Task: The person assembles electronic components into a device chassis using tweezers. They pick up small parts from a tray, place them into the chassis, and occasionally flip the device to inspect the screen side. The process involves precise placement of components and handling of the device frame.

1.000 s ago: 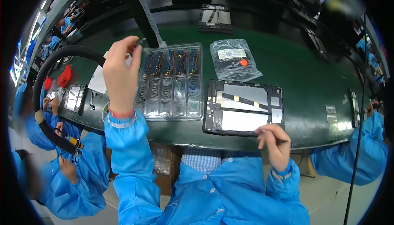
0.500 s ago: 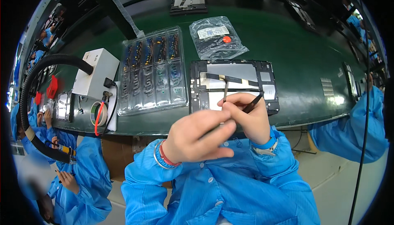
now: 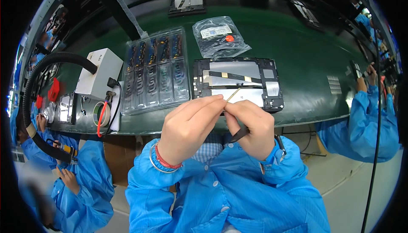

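My right hand (image 3: pixel 254 127) is closed around slim tweezers (image 3: pixel 240 134), whose dark end sticks out below the fingers. A thin golden strip (image 3: pixel 233 94), perhaps the tweezers' tip, juts up from where both hands' fingertips meet. My left hand (image 3: pixel 189 124) is pinched against the right fingertips; whatever sits between its fingers is hidden. Just beyond both hands lies an opened tablet (image 3: pixel 244 68), with a black frame, silver plates and a dark ribbon cable (image 3: pixel 242 78) slanting across it.
Left of the tablet is a clear plastic tray (image 3: pixel 156 73) of small circuit parts. Behind lies a clear bag (image 3: pixel 220 46) with labels. Further left stand a white box (image 3: pixel 97 71), a black hose (image 3: pixel 26 84) and a tape roll (image 3: pixel 101 113). Co-workers sit on both sides.
My left hand has moved up and its fingers now meet the right fingertips. My right hand has drawn back toward me and the tweezers have turned, their dark end now pointing down.
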The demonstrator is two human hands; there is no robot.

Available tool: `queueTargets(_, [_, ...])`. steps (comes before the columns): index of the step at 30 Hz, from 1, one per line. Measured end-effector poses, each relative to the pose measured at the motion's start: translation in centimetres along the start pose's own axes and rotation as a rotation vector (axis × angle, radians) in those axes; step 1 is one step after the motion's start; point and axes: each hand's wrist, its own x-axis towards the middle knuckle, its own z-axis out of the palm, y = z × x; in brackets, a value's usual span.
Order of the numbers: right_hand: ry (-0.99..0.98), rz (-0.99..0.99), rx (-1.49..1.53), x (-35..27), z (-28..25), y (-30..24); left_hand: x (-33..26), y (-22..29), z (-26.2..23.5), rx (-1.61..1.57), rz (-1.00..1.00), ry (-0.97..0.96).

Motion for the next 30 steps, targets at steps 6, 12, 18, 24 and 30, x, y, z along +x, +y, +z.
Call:
queueTargets(6, [-0.051,-0.007,0.085,-1.1,0.5,-1.6,-1.7,1.1,-0.9,0.094,0.022,0.082])
queueTargets(12, [-0.4,0.266,0.362,-3.9,0.2,-1.7,-10.2,0.4,-6.2,0.398,-0.622,0.394])
queueTargets(18, [-0.458,0.425,0.434,-4.9,1.4,-1.0,-27.8,-2.7,-7.5,0.708,-1.119,-0.115])
queueTargets(24, [-0.448,0.406,0.459,-4.3,1.3,-0.7,-24.7,-2.6,-6.9,0.702,-1.367,-0.197])
queueTargets(30, [-0.465,0.43,0.524,-4.0,1.7,-0.8,-12.5,0.3,-4.7,0.014,-0.752,0.192])
